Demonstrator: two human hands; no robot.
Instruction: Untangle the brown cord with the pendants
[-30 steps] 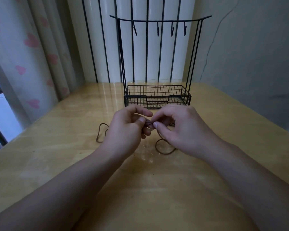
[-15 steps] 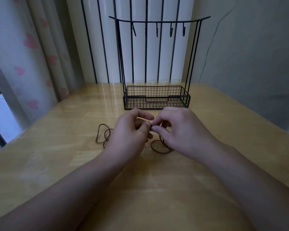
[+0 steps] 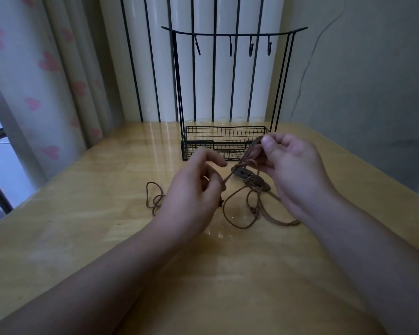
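While our right hand (image 3: 293, 170) pinches brown cord (image 3: 237, 215) strands high at frame centre-right, our left hand (image 3: 194, 192) pinches one strand lower, hands apart, cord taut between. Dark pendants (image 3: 250, 178) hang mid-span, strands crossing around them. Loose loops rest on wooden table (image 3: 82, 238), small coil left of left hand. We judge untangling partway; knots near pendants remain.

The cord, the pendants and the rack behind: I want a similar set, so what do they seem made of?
Cord: thin, matte brown, limp loops; probably leather or waxed cotton.
Pendants: flat, dark brown, dull; maybe wood or leather, too dim to tell.
Rack: thin black wire with a mesh basket and hooks; looks like coated metal.
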